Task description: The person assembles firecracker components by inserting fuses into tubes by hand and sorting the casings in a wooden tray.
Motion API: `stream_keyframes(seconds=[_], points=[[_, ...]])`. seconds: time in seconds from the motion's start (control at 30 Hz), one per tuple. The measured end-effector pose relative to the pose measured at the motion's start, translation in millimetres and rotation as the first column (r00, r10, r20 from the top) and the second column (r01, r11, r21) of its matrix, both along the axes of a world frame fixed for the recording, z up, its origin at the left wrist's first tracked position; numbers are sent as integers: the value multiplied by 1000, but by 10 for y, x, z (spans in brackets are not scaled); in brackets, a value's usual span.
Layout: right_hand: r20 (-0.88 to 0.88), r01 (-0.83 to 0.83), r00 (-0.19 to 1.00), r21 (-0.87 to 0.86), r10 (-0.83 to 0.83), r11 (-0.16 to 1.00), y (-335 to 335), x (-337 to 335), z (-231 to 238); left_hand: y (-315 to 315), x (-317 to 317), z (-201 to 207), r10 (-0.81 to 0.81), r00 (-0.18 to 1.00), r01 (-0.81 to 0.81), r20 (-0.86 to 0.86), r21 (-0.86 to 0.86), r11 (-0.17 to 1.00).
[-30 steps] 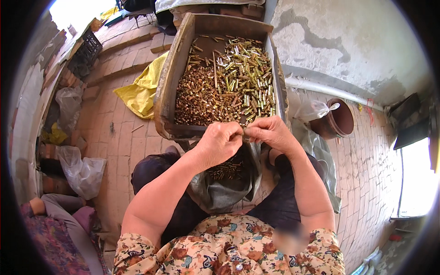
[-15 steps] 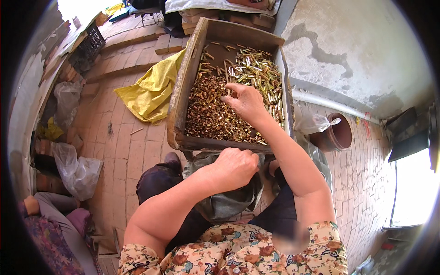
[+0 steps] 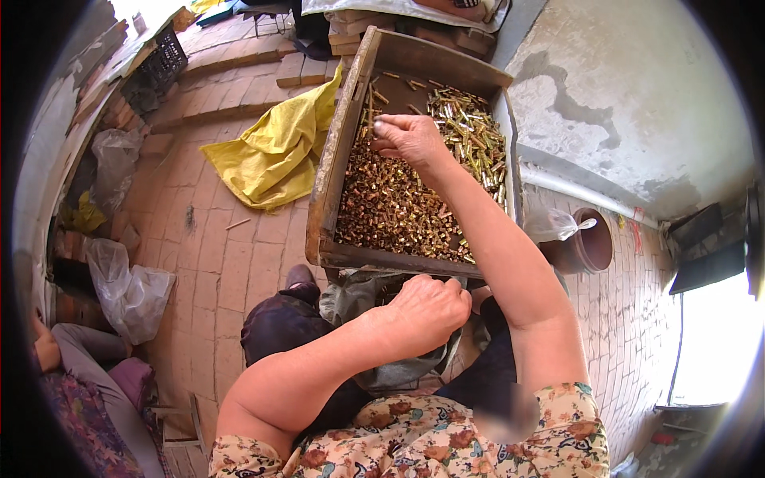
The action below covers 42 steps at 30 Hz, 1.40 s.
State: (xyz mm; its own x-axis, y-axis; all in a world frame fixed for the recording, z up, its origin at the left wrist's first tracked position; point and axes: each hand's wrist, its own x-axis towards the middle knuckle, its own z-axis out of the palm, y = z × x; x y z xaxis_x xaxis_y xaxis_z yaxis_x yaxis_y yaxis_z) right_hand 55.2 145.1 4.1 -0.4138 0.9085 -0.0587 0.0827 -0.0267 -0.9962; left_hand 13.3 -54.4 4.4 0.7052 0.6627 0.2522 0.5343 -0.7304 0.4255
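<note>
A worn wooden tray (image 3: 320, 191) stands before my knees. Small copper-coloured metal pieces (image 3: 390, 211) fill its near and left part, and longer shiny gold and silver metal tubes (image 3: 474, 131) lie at its right and far side. Over the tray's left side, my right hand (image 3: 410, 143) is closed in a pinch, with a thin brownish stick (image 3: 370, 102) rising from the fingertips. Just in front of the near edge is my left hand (image 3: 430, 311), curled into a fist. What it holds, if anything, is hidden under the fingers.
A yellow sack (image 3: 275, 151) lies on the brick floor against the tray's left. At the right stand a brown bucket (image 3: 586, 243) and a tied plastic bag (image 3: 550, 223). Clear plastic bags (image 3: 131, 287) are at the left, near another person's leg (image 3: 103, 382).
My right hand has moved left and farther over the tray, the stick still in its fingers. The left fist keeps its shape near the front edge. The whole view has shifted slightly.
</note>
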Motion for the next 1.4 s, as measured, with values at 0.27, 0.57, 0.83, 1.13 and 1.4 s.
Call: stream_keyframes(seconds=[0.27,0.57,0.83,1.13,1.4], points=[[413,-93,908,352,-66,931,79,367,-15,19,-77,65,38,999,-39,27,14,999],[684,-491,704,662,-191,566,-141,942,-398,264,-209,114,189,981,-192,45,88,977],[520,-330,824,762,-224,557,-484,1218,-450,534,-333,87,440,876,-465,197,103,879],[478,-268,860,723,-180,637,-739,1358,-463,890,-295,-109,558,802,-582,213,70,810],[467,-215,855,716,-227,664,-814,1475,-474,1031,-124,-197,527,849,-527,22,80,846]])
